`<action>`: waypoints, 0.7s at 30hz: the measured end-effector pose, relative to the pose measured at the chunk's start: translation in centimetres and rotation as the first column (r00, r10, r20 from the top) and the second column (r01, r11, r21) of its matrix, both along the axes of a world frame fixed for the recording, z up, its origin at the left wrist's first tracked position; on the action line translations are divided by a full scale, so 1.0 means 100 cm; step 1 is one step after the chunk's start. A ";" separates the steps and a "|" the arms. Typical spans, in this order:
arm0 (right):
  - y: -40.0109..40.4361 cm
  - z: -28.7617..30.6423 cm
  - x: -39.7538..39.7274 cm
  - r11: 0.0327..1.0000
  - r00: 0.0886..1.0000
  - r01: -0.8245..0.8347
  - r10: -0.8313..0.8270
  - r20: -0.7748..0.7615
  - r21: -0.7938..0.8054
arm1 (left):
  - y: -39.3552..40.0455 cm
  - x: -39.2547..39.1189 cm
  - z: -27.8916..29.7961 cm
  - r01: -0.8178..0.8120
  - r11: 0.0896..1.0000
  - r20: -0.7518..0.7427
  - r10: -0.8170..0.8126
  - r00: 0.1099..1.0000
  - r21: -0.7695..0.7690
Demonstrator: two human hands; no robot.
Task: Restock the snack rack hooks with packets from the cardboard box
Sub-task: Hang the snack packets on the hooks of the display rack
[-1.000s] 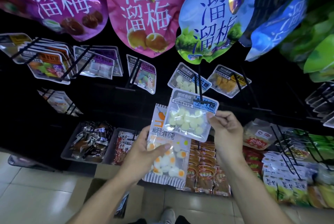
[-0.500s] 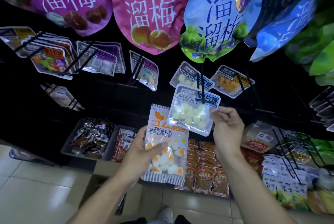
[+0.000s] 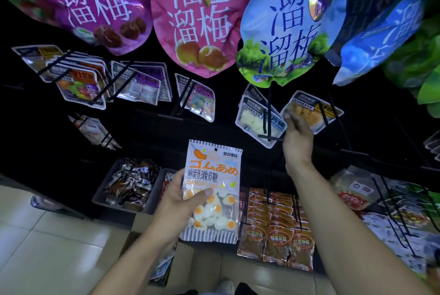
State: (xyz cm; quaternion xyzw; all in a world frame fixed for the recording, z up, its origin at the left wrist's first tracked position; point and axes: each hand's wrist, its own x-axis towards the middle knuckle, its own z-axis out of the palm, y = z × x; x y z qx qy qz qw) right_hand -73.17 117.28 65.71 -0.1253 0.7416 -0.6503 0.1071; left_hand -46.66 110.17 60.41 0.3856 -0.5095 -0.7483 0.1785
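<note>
My left hand (image 3: 183, 201) grips a white fried-egg gummy packet (image 3: 212, 190) with orange lettering, held upright in front of the rack. The clear packet of pale round candies (image 3: 256, 119) hangs on a black hook (image 3: 269, 128) in the middle row. My right hand (image 3: 296, 137) is raised just right of that packet, fingers blurred and reaching up beside its edge; whether they still touch it is unclear. The cardboard box (image 3: 147, 228) shows partly at floor level below my left forearm.
Large plum-snack bags (image 3: 200, 20) hang overhead. More packets hang on hooks at left (image 3: 81, 80) and right (image 3: 309, 111). Grey bins of wrapped snacks (image 3: 128, 185) and red-orange packets (image 3: 276, 228) sit on the lower shelf. Pale floor tiles lie at left.
The pale candy packet has slid up onto the hook and back against the rack. My right hand followed it upward. My left hand kept holding the egg gummy packet.
</note>
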 end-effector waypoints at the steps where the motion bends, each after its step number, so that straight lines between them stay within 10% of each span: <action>1: -0.002 0.001 -0.005 1.000 1.000 -0.028 0.028 0.010 0.010 | 0.001 -0.001 0.001 -0.009 1.000 -0.002 0.009 1.000 0.005; 10: 0.004 0.000 -0.006 0.959 0.959 -0.282 0.282 -0.036 0.005 | 0.002 -0.006 0.005 -0.051 0.999 -0.001 0.051 0.999 -0.005; 21: 0.000 0.003 -0.025 0.986 0.977 -0.151 0.139 -0.159 -0.065 | 0.008 -0.004 0.007 -0.061 0.998 -0.011 0.061 0.998 0.014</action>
